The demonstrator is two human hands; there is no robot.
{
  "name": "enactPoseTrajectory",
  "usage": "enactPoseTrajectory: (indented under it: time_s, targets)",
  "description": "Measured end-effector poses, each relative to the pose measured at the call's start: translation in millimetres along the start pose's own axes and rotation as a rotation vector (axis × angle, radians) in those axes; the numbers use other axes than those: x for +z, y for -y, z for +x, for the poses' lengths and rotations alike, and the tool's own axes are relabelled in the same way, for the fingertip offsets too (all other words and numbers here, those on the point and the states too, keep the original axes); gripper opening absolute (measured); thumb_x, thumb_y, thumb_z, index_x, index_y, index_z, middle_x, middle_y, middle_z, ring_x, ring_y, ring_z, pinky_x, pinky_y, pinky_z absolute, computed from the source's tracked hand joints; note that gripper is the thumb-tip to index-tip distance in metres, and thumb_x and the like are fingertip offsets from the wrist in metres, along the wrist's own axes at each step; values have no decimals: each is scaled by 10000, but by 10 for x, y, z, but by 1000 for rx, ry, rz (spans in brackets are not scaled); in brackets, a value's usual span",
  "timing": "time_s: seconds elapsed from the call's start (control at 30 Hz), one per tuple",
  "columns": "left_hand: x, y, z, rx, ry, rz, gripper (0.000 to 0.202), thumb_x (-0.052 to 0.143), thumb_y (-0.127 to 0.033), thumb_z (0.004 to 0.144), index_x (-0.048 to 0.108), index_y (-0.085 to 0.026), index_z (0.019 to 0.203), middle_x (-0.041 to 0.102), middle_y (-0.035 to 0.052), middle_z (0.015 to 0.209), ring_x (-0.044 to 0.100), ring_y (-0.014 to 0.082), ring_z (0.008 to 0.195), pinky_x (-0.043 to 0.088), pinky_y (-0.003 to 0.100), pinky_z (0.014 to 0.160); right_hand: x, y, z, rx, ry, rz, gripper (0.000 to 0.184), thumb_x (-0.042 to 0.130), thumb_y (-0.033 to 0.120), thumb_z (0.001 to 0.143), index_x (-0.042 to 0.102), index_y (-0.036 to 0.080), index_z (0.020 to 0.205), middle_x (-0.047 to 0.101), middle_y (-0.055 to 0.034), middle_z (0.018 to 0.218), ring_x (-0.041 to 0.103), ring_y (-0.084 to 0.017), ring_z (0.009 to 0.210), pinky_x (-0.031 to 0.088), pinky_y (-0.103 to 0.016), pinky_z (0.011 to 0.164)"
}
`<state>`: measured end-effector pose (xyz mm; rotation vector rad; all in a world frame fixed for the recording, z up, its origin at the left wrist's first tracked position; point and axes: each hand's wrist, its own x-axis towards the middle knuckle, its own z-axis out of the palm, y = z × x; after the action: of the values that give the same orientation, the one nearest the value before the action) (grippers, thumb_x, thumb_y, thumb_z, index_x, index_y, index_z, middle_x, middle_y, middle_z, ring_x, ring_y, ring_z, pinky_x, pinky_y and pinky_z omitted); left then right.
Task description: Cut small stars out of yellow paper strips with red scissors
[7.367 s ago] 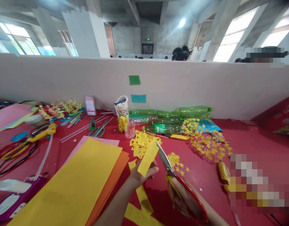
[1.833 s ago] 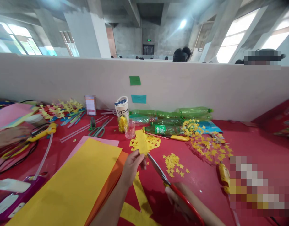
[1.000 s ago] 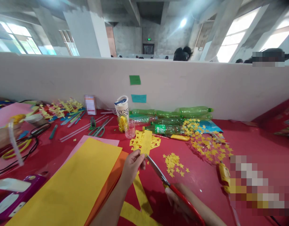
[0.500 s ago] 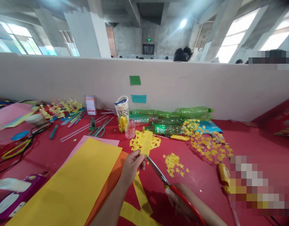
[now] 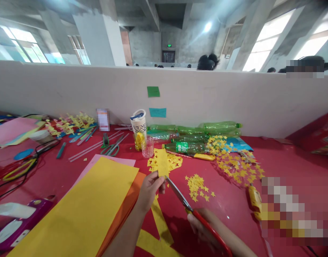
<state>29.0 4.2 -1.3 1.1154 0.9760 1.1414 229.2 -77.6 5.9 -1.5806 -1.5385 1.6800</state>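
A yellow paper strip (image 5: pixel 163 162) is pinched between the thumb and fingers of my left hand (image 5: pixel 151 186), standing up from the grip. My right hand (image 5: pixel 204 225) is closed around the red-handled scissors (image 5: pixel 183 198). Their blade tips meet the strip's lower right edge, beside my left thumb; whether the blades are parted there is too small to tell. Behind the strip lies a heap of yellow paper scraps (image 5: pixel 176 161) with star-shaped holes. Small yellow paper stars (image 5: pixel 196 185) form a pile right of the scissors. Below my left hand, more yellow strips (image 5: pixel 160 219) rest on the table.
Large yellow sheets (image 5: pixel 100 192) lie at left over orange ones. Green plastic bottles (image 5: pixel 190 146) line the white partition (image 5: pixel 73 89), next to a patterned cup (image 5: pixel 138 123). More stars (image 5: pixel 239 167) spread at right. Grey-green scissors (image 5: pixel 112 148) and a purple device (image 5: pixel 27 221) are at left.
The yellow strip's upper end has swung slightly left and now stands more upright. Both hands and the scissors stay nearly where they were.
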Motion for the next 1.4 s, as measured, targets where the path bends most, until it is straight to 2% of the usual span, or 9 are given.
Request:
enactPoseTrajectory:
  time_s: [0.27,0.57,0.67,0.8,0.93,1.03,1.1,1.2,1.4]
  targets:
    - [75,107,-24,-11,5,-62,255,570,-333,805,582,-149,630,539,-21,501,496,102,449,394,230,484,16,-60,30,-17,7,12,663,389,839,662,465,180,635,452,47,464,336,-46,303,237,-176,302]
    - [77,146,-22,-34,15,-57,323,584,-337,802,559,-143,545,495,-25,447,453,84,419,355,216,466,21,-64,44,-96,-10,4,645,399,801,702,483,169,606,441,40,443,373,-58,345,249,-166,319]
    - [71,162,-18,-37,27,-59,320,583,-336,809,566,-140,556,494,-26,451,450,80,417,351,211,459,25,-58,39,-62,-14,15,637,415,793,700,490,168,605,458,39,451,366,-54,331,249,-162,304]
    - [71,181,-17,-39,32,-64,318,581,-338,816,573,-138,569,498,-26,459,449,77,416,352,207,456,18,-2,17,9,22,62,612,405,779,723,466,186,585,392,79,384,301,-44,279,215,-157,274]
    - [72,178,-18,-40,38,-64,322,579,-335,819,569,-137,565,492,-29,457,450,76,417,357,206,460,-34,55,-16,31,66,44,553,435,672,816,490,173,585,414,73,388,401,-65,323,279,-165,324]
    - [71,169,-19,-45,51,-59,318,574,-330,821,572,-137,569,497,-28,461,454,77,420,358,205,459,-81,63,-28,72,115,42,454,447,520,908,592,134,719,544,40,528,532,-94,431,423,-197,419]
    - [69,165,-18,-40,54,-58,314,571,-326,822,575,-137,572,500,-27,462,456,77,422,359,204,458,-102,57,-22,94,139,43,304,496,400,930,622,124,915,642,-6,774,619,-128,613,518,-258,558]
    - [64,166,-15,-35,49,-65,306,571,-319,820,576,-138,574,499,-29,457,456,77,417,361,203,454,-112,44,0,118,167,46,252,549,308,917,579,148,1110,621,-51,1073,633,-190,864,542,-362,734]
    - [49,141,-16,-26,33,-93,251,564,-294,825,578,-143,625,532,-26,488,492,86,438,387,208,467,-117,31,18,153,189,47,257,544,303,919,574,163,1132,605,-63,1128,621,-206,922,532,-386,778]
